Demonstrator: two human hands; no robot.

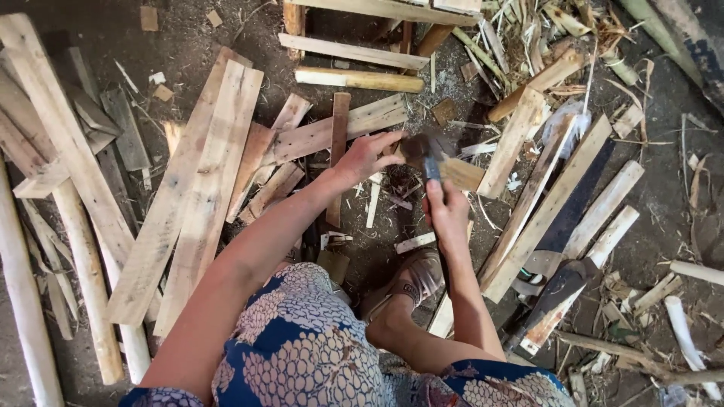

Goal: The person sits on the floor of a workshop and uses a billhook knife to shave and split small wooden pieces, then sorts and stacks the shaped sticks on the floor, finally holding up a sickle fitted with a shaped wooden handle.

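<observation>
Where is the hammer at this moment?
In the head view, the hammer is just right of centre, gripped by the right hand, with its head beside the left hand over a small wood piece.

Both forearms are bare, with no sleeves reaching the left hand (pixel 363 158) or the right hand (pixel 446 211). A blue garment (pixel 302 347) printed with pale scale-like clusters covers the lap, and a worn brownish sandal (pixel 416 277) with straps is on one foot
</observation>
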